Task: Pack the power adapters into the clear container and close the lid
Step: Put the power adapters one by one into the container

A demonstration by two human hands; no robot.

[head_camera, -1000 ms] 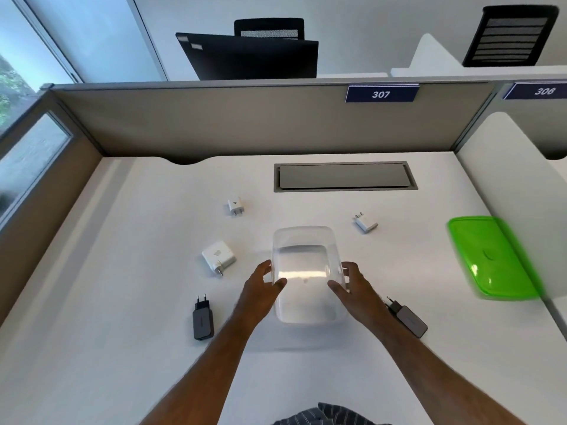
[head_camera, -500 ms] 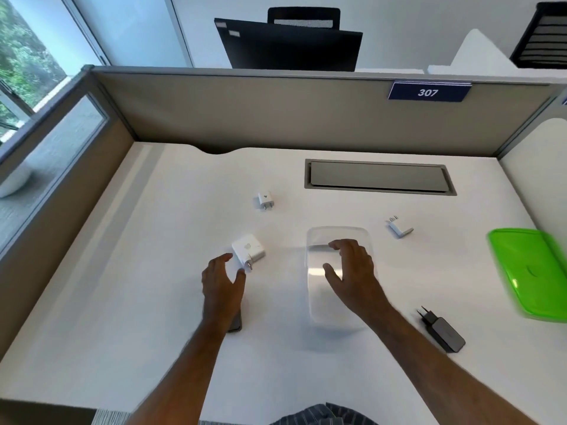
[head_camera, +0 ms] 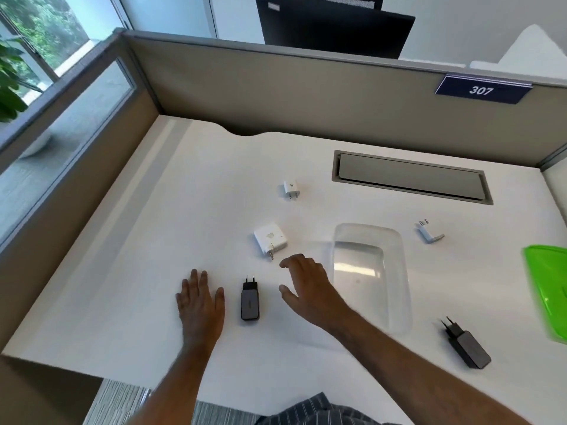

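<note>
Reaching begins the packing: the right hand [head_camera: 306, 286], fingers spread and holding nothing, is hovering between the dark two-pin adapter [head_camera: 250, 302] and the clear container [head_camera: 372, 276]; the left hand [head_camera: 199, 302] is lying flat, empty; next comes pinching that adapter.

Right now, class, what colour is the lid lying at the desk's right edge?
Bright green, translucent: the lid, seen in the head view.

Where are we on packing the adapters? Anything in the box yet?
Nothing packed: the clear container looks empty, and the green lid lies off to its right. Neither hand holds anything; the left hand lies flat on the desk and the right hand hovers open near the dark adapter. All five adapters and the lid remain.
</note>
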